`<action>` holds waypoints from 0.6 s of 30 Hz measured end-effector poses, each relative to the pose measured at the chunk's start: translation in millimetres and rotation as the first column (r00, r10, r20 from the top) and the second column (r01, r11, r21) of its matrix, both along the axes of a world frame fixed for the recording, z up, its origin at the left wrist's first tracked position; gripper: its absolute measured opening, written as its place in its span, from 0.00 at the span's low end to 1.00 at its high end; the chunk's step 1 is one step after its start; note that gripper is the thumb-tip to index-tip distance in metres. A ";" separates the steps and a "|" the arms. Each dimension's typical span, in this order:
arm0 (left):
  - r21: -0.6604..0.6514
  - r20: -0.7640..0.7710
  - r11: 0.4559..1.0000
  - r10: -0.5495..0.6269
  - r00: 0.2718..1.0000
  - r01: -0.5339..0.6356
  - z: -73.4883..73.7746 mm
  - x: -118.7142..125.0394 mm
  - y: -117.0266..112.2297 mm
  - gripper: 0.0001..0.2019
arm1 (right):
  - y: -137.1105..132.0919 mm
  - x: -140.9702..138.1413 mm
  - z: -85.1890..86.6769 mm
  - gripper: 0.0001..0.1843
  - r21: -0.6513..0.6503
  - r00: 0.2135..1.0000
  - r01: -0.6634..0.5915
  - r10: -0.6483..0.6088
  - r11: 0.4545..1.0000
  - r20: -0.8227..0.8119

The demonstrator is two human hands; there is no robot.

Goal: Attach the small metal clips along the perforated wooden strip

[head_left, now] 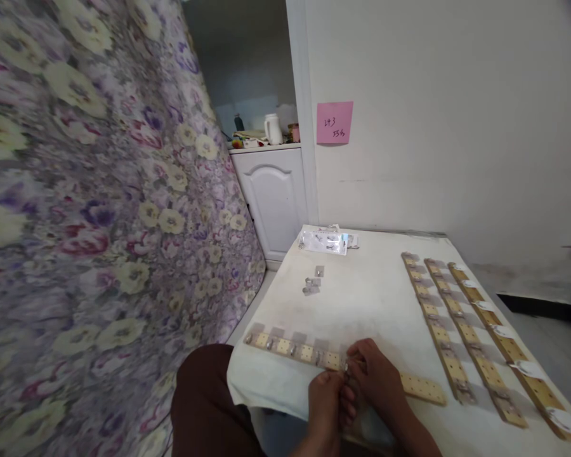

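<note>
A long perforated wooden strip point(423, 385) lies along the near edge of the white-covered table point(371, 298), with several small metal clips point(292, 348) fixed along its left part. My left hand point(327, 400) and my right hand point(378, 377) meet over the strip's middle, fingers curled and pinched together around a small metal piece point(347, 366). Which hand holds it I cannot make out. Loose metal clips point(312, 283) lie farther up the table.
Three more wooden strips point(461, 330) with clips lie side by side on the table's right. A clear packet point(324, 242) sits at the far edge. A floral curtain point(85, 209) hangs left, a pink note point(334, 122) is on the wall, a white cabinet point(272, 197) behind.
</note>
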State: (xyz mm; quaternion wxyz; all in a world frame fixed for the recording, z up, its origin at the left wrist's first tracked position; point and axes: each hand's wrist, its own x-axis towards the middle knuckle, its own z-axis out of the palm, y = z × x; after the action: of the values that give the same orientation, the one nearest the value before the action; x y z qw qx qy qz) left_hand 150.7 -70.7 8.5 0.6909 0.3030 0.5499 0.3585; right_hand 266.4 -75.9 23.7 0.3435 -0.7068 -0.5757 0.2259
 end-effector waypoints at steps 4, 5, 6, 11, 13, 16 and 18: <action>0.009 0.011 1.000 -0.001 1.000 0.001 0.6 0.0 0.0 0.11 | 1.3 0.2 1.5 0.06 -0.018 1.000 0.008 -0.008 1.000 0.000; 0.007 0.015 1.000 -0.001 1.000 0.001 0.4 0.0 0.3 0.11 | 1.5 0.3 1.5 0.06 -0.018 1.000 0.008 -0.008 1.000 -0.003; 0.005 0.017 1.000 -0.003 1.000 0.003 0.2 0.0 0.6 0.11 | 1.7 0.5 1.4 0.06 -0.018 1.000 0.009 -0.010 1.000 -0.006; 0.009 -0.010 1.000 -0.016 1.000 0.016 0.7 0.1 1.7 0.11 | 2.3 0.6 0.2 0.06 -0.049 0.999 0.029 -0.030 0.998 -0.023; 0.008 -0.010 1.000 -0.009 1.000 0.010 0.9 0.1 1.5 0.10 | 2.7 0.6 0.3 0.06 -0.051 0.999 0.033 -0.034 0.998 -0.022; 0.007 0.009 1.000 -0.008 1.000 0.008 0.2 0.1 0.9 0.10 | 3.4 0.5 1.1 0.05 -0.053 0.999 0.036 -0.037 0.998 -0.016; 0.002 0.013 1.000 -0.009 1.000 0.009 -0.5 0.2 0.7 0.10 | 4.0 0.5 2.1 0.05 -0.073 0.999 0.042 -0.043 0.996 -0.019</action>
State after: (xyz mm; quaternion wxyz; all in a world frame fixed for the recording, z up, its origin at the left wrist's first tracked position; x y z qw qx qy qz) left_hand 150.9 -70.0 8.0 0.6958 0.3039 0.5435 0.3580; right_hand 266.9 -71.9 25.8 0.3281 -0.7286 -0.5485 0.2464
